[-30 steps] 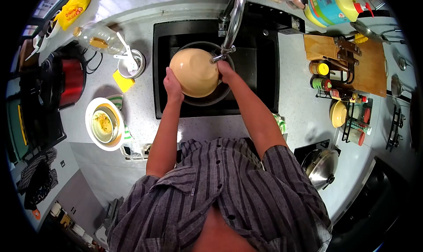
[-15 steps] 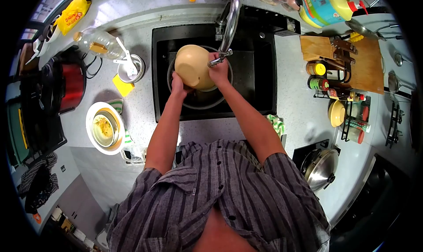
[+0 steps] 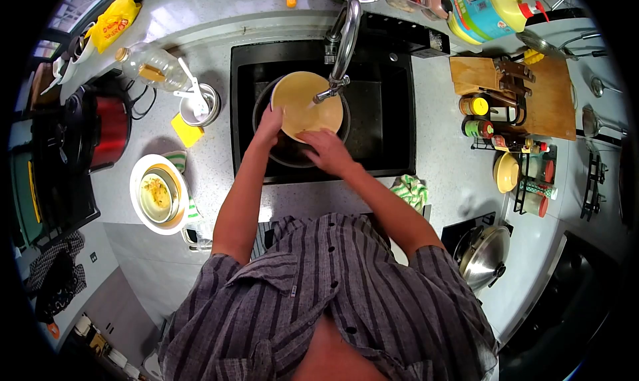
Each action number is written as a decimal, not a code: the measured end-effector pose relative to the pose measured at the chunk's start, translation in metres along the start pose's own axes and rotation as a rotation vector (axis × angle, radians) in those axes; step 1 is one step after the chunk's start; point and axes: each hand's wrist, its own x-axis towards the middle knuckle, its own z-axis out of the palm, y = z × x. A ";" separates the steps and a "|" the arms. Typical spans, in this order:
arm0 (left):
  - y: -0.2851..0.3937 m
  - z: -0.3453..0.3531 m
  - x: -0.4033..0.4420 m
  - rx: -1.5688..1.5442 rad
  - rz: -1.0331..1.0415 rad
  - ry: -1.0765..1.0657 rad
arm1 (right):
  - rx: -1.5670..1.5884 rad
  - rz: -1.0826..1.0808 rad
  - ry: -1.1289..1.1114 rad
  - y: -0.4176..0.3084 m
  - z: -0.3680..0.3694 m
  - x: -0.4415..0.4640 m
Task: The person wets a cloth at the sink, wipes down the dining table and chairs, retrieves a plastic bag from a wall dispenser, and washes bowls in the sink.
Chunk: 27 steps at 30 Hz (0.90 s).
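A tan bowl [image 3: 299, 94] is held over the black sink [image 3: 393, 124], its inside facing up beneath the spout of the chrome faucet [image 3: 345, 44]. A thin stream of water appears to run into it. My left hand [image 3: 270, 123] grips the bowl's left rim, with the thumb side uppermost. My right hand [image 3: 329, 153] lies at the near rim, its fingers bent over the edge and partly inside the bowl. Under the bowl sits a wide round dark pan [image 3: 347, 129], mostly hidden by the bowl and my hands.
Left of the sink are a yellow sponge [image 3: 187, 130], small stacked bowls [image 3: 212, 105] with white spoons, and a white basin [image 3: 138, 208] holding bowls with food scraps. A green-striped cloth [image 3: 411, 192] hangs at the sink's front right. Seasoning jars [image 3: 474, 106] stand farther right.
The bowl has turned from underside up to inside up, beneath the faucet. My right hand has moved from its right side to the near rim; my left hand stays on the left.
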 end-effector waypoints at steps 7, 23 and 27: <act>-0.013 0.000 -0.002 0.054 -0.035 0.035 | 0.076 0.169 -0.461 0.011 -0.026 0.013; -0.023 0.013 -0.011 -0.098 -0.144 -0.199 | 0.848 0.535 -0.309 0.062 0.024 0.064; -0.022 0.009 -0.004 0.073 0.095 -0.091 | 0.159 0.501 -0.518 0.083 -0.061 0.055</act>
